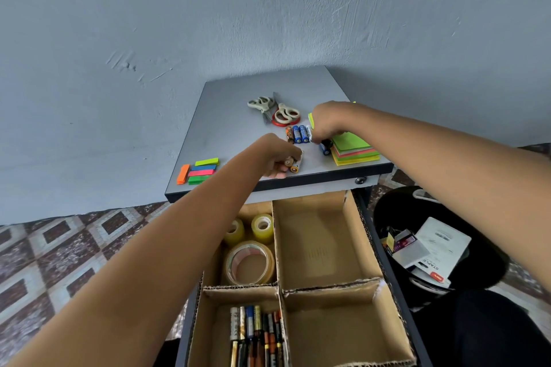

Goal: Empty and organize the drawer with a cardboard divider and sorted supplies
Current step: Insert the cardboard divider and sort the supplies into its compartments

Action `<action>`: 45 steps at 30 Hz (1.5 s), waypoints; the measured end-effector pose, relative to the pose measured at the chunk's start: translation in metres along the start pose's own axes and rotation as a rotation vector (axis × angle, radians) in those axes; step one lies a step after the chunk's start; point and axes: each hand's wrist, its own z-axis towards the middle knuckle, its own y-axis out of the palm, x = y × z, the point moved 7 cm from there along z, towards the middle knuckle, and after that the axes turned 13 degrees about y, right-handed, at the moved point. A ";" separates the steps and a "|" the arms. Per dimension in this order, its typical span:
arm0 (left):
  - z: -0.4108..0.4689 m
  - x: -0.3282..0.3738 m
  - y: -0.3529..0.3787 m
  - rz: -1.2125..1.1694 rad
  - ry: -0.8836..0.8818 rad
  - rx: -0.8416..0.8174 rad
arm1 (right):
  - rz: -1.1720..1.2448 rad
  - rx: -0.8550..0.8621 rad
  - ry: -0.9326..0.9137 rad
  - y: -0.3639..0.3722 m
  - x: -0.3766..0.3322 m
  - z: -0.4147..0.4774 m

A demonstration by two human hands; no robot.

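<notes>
The drawer is pulled out below the grey cabinet top (226,116), lined with a cardboard divider (278,283). Its near-left cell holds several batteries (256,334); the far-left cell holds three tape rolls (250,262); both right cells hold nothing. My left hand (275,155) grips a few batteries near the top's front edge. My right hand (328,122) pinches a battery at the end of a row of loose batteries (298,134) on the top.
On the cabinet top lie two pairs of scissors (272,110), a red tape ring, a sticky-note stack (354,150) and coloured page flags (199,171). A black bin (387,211) with discarded packaging stands at the right. Patterned floor tiles spread to the left.
</notes>
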 end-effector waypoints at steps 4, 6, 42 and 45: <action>-0.005 -0.012 -0.013 -0.088 -0.044 0.029 | -0.051 0.012 -0.008 0.005 -0.003 0.006; -0.007 -0.017 -0.018 -0.096 -0.063 0.039 | -0.051 -0.012 -0.017 0.004 -0.004 0.005; -0.065 -0.049 -0.046 -0.349 -0.019 0.083 | 0.502 -0.158 -0.101 0.005 -0.025 -0.055; -0.091 -0.068 -0.053 -0.441 0.008 0.076 | 0.775 -0.412 -0.116 0.028 -0.033 -0.088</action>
